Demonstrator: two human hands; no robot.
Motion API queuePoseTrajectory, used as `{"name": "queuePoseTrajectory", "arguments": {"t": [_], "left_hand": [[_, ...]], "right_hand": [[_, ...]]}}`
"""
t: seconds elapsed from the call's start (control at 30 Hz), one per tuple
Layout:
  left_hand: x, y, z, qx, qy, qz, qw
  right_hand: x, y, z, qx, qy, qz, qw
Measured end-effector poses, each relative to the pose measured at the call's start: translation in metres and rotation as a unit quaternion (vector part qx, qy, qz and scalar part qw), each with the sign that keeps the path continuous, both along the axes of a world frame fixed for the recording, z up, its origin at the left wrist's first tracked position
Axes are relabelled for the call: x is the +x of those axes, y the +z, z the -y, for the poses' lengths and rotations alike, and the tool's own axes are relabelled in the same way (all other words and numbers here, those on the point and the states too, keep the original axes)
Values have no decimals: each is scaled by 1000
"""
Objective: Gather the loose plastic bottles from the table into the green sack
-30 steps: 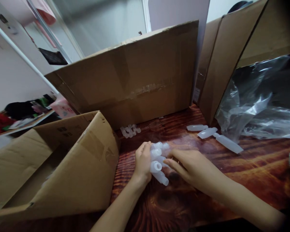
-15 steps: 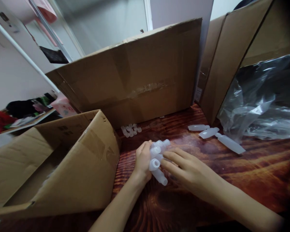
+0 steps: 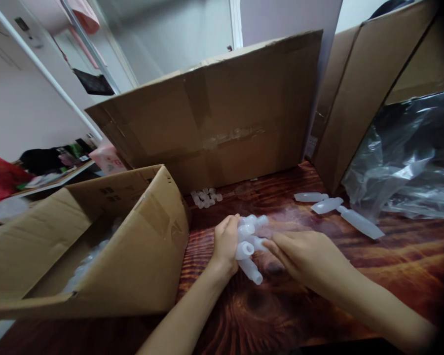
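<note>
Where the two hands meet near the middle of the desk (image 3: 318, 296), a cluster of small translucent white bottles (image 3: 248, 237) is gripped in the left hand (image 3: 226, 242), whose fingers are curled around the bunch from its left side. The bottles are bundled side by side, with their open necks turned toward the camera, and one bottle hangs lower than the rest. The right hand (image 3: 306, 257) is laid against the bundle from the right, its fingertips closed narrowly on the bottles at the bundle's right side. Just behind the hands, toward the far edge of the desk, a small heap of white caps (image 3: 206, 196) is seen at the foot of a large cardboard box (image 3: 222, 113). Three loose bottles (image 3: 336, 209) are scattered flat toward the far right part of the desk, close to crumpled clear plastic sheeting (image 3: 403, 167) that spills from a second box (image 3: 348, 93). At the left edge of the desk, an open carton (image 3: 140, 256) is stood, with pale plastic contents dimly visible inside.
</note>
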State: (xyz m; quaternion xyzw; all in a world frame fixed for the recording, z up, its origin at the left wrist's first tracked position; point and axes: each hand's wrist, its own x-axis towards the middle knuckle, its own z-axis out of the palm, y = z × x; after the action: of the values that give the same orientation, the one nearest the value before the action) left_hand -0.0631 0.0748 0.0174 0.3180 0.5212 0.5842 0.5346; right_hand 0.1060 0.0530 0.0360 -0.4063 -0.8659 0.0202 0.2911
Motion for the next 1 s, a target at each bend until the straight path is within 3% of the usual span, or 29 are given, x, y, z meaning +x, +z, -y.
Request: {"name": "queuePoseTrajectory", "arguments": {"t": [0.07, 0.2, 0.33, 0.47, 0.67, 0.77, 0.93, 1.0], "left_hand": [[0, 0, 0, 1, 3, 0, 1000], [1, 1, 1, -6, 3, 4, 1000], [0, 4, 1, -14, 8, 20, 1000], [0, 3, 1, -12, 10, 33, 999], [3, 4, 3, -5, 10, 18, 1000], [1, 6, 1, -5, 22, 48, 999], [-4, 8, -3, -38, 28, 127, 991], [-4, 7, -3, -36, 18, 161, 986]], "right_hand": [[-1, 1, 1, -7, -4, -6, 1000], [-2, 2, 1, -42, 70, -28, 996], [-3, 3, 1, -16, -14, -25, 999], [-8, 0, 3, -23, 72, -45, 996], [-18, -15, 4, -84, -59, 3, 995], [-17, -12, 5, -118, -42, -30, 992], [-19, -2, 12, -15, 62, -66, 996], [-23, -3, 13, 25, 75, -52, 996]]}}
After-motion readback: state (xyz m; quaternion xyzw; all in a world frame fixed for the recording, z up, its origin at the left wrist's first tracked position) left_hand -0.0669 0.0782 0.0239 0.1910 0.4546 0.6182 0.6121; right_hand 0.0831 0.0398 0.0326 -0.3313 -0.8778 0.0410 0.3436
